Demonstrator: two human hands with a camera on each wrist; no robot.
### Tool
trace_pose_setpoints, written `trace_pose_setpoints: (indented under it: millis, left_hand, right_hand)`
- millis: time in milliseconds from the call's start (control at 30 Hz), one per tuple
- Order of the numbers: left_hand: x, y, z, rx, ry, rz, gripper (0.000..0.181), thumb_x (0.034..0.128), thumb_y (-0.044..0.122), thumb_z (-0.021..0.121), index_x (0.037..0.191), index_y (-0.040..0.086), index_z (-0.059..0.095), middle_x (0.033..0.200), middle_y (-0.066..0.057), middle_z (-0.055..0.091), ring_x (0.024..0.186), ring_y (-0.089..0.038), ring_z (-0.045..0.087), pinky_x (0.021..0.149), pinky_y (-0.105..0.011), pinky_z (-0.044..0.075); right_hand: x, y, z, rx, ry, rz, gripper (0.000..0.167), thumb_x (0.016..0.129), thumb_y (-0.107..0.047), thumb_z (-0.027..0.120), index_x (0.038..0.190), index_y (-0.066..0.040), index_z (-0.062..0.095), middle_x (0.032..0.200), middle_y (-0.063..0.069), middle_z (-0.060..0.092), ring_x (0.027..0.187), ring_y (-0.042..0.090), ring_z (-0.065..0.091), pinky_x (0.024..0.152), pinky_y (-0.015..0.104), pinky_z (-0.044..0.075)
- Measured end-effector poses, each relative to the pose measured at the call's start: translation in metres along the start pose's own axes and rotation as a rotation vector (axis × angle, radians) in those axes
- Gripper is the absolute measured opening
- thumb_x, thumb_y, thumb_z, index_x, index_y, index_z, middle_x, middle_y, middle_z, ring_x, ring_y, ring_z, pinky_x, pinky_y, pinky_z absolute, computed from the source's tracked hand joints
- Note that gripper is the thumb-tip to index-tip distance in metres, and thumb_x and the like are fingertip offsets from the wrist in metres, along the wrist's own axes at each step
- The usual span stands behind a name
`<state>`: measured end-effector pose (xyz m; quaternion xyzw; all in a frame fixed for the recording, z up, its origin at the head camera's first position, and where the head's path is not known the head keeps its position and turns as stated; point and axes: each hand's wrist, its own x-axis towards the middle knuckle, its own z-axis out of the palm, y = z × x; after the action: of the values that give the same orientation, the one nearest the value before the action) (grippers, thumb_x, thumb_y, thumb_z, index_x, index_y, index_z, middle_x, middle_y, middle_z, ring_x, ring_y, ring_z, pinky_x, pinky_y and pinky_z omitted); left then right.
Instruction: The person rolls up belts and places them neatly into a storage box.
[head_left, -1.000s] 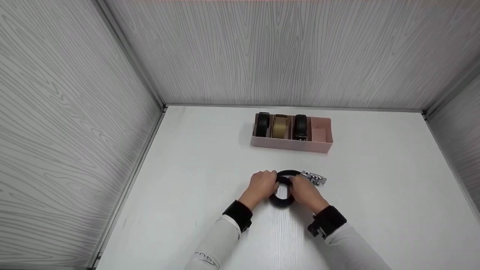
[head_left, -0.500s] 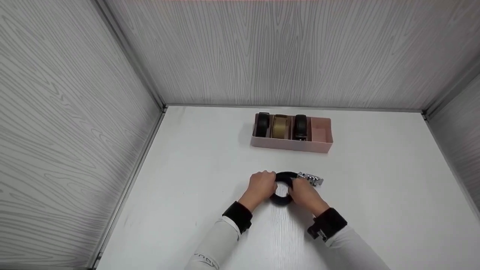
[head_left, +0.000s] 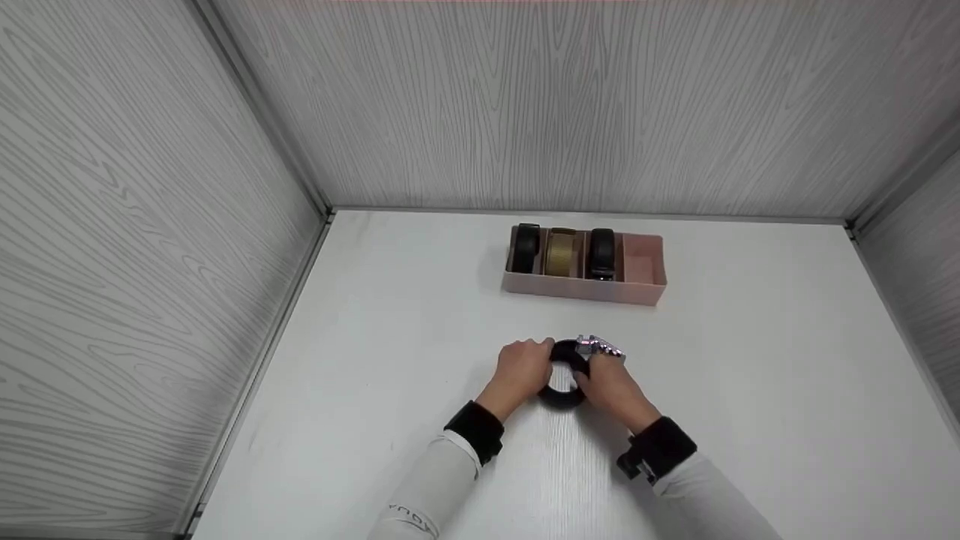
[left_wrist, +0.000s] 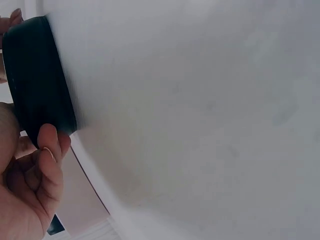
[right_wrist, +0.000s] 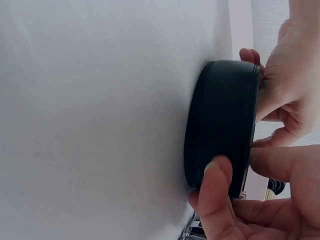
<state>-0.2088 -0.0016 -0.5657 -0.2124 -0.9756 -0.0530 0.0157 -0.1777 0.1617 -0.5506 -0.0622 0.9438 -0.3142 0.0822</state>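
A black belt [head_left: 561, 400], wound into a round coil, stands on its edge on the white tabletop between my hands. Its silver buckle [head_left: 609, 349] sticks out at the far right side of the coil. My left hand [head_left: 525, 367] pinches the coil's left side, thumb inside and fingers outside. On the opposite side, my right hand [head_left: 609, 384] grips the coil near the buckle, partly covering it. The left wrist view shows the belt's smooth outer face [left_wrist: 37, 80] beside the left fingers. In the right wrist view, right fingers [right_wrist: 215, 187] press the outer face.
Behind the hands stands a pink divided box [head_left: 581, 290]. It holds a black rolled belt [head_left: 525, 251], a tan rolled belt [head_left: 559, 255] and another black one [head_left: 601, 251]; its right compartment shows a bare floor. Grey wood-grain walls border the table.
The buckle end has drawn left and inward, close against the coil, and the loose loop behind has shrunk. My right hand has shifted slightly; the left stays nearly in place.
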Motion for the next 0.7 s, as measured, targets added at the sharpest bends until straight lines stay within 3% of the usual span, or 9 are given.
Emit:
trace_pose_setpoints:
  millis: [200, 367, 467, 700]
  left_hand:
    - [0.0027, 0.0001, -0.0022, -0.007, -0.022, 0.002, 0.014, 0.0858, 0.02, 0.068, 0.095, 0.01, 0.069, 0.078, -0.006, 0.069, 0.068, -0.024, 0.066, 0.055, -0.037, 0.051]
    - [0.0039, -0.0008, -0.0034, -0.001, -0.029, 0.004, 0.019, 0.0868, 0.027, 0.072, 0.083, 0.009, 0.072, 0.076, -0.005, 0.068, 0.068, -0.022, 0.066, 0.057, -0.036, 0.052]
    - [0.0036, -0.0016, -0.0032, -0.011, -0.041, 0.012, 0.019, 0.0874, 0.028, 0.072, 0.085, 0.009, 0.072, 0.077, -0.005, 0.069, 0.069, -0.023, 0.066, 0.057, -0.036, 0.051]
    - [0.0029, -0.0035, -0.0044, -0.025, -0.092, 0.047, 0.015, 0.0914, 0.026, 0.067, 0.096, 0.012, 0.067, 0.084, -0.004, 0.07, 0.072, -0.024, 0.066, 0.058, -0.037, 0.051]
  right_hand:
    - [0.0001, 0.0003, -0.0009, -0.028, 0.04, -0.075, 0.014, 0.089, 0.001, 0.064, 0.099, 0.011, 0.064, 0.079, 0.015, 0.062, 0.068, 0.025, 0.059, 0.063, 0.041, 0.052]
    - [0.0019, 0.0019, 0.0, -0.014, 0.035, -0.15, 0.013, 0.087, 0.005, 0.064, 0.101, 0.005, 0.067, 0.086, 0.015, 0.065, 0.074, 0.025, 0.059, 0.071, 0.043, 0.051]
    - [0.0022, 0.0034, 0.0005, -0.014, 0.025, -0.181, 0.016, 0.087, 0.006, 0.065, 0.103, 0.005, 0.067, 0.091, 0.016, 0.066, 0.078, 0.024, 0.059, 0.076, 0.044, 0.052]
    - [0.0008, 0.0054, -0.002, -0.006, -0.005, -0.106, 0.01, 0.089, 0.0, 0.066, 0.096, 0.008, 0.065, 0.08, 0.013, 0.064, 0.067, 0.021, 0.057, 0.063, 0.038, 0.051]
